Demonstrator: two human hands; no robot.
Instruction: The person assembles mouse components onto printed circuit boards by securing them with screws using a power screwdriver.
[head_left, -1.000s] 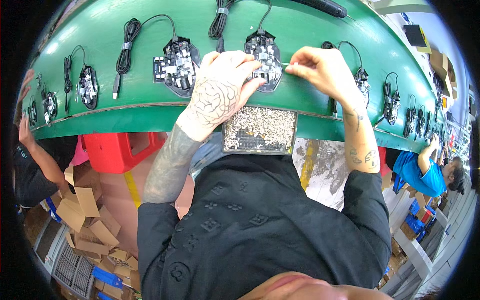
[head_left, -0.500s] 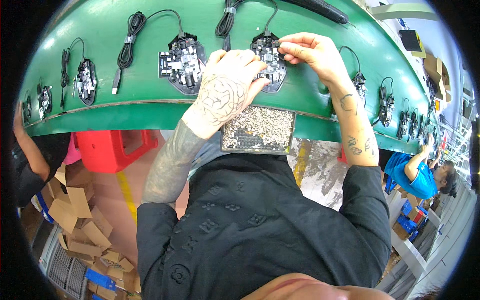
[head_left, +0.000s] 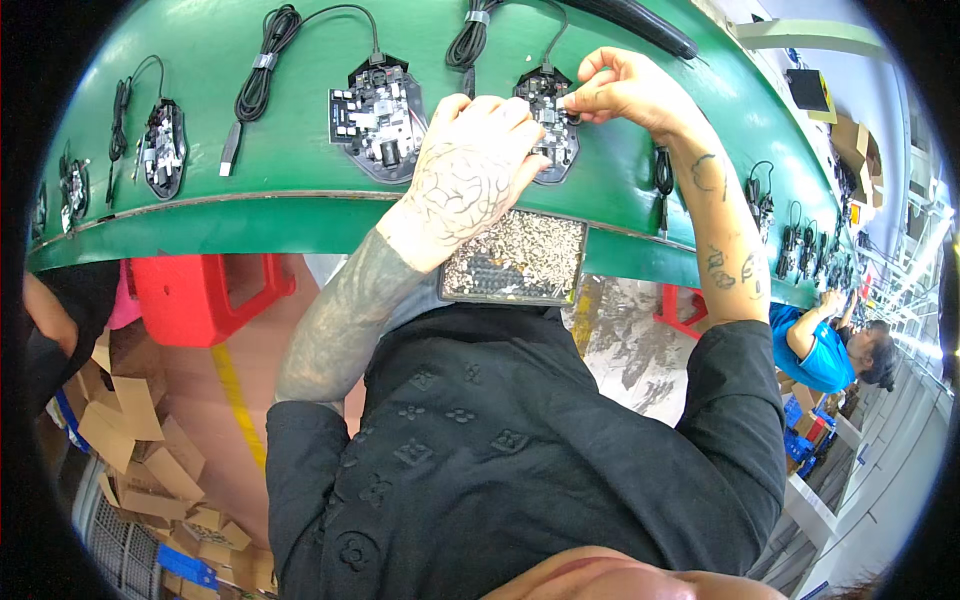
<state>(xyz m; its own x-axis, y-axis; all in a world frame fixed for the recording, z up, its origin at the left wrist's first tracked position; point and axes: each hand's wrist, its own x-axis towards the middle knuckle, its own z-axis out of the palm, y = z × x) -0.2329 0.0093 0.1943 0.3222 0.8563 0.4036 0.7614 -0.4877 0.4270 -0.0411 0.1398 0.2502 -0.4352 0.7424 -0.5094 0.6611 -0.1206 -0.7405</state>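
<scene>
Thumb and forefinger of the right hand (head_left: 618,92), in the head view, are nearly together at the upper right edge of an opened mouse unit (head_left: 558,130); whether they pinch anything, I cannot tell; left hand (head_left: 470,165) rests at its left side, thumb apart from forefinger, any grip hidden; parts tray (head_left: 510,300) lies below those fingers.
</scene>
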